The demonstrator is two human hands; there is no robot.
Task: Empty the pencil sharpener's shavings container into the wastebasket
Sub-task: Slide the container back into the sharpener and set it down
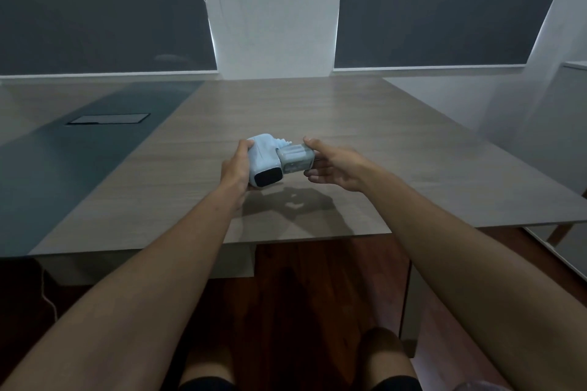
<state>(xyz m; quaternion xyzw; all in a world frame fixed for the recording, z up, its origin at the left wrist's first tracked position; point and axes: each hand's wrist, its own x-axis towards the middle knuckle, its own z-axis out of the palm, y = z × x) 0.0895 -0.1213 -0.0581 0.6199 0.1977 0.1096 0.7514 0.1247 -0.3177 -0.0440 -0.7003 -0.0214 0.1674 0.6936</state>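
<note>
A pale blue pencil sharpener (pixel 262 157) with a dark end face is held just above the wooden table (pixel 365 143), tipped on its side. My left hand (pixel 236 168) grips its body from the left. A clear shavings container (pixel 295 158) sticks out of the sharpener's right side, partly pulled out. My right hand (pixel 333 165) pinches that container, thumb on top and fingers beneath. No wastebasket is in view.
The table has a dark inlay strip (pixel 79 149) on the left with a rectangular cable hatch (pixel 108 118). The near table edge runs just before my forearms. Dark window blinds and a white pillar stand behind. My knees show over a dark wooden floor.
</note>
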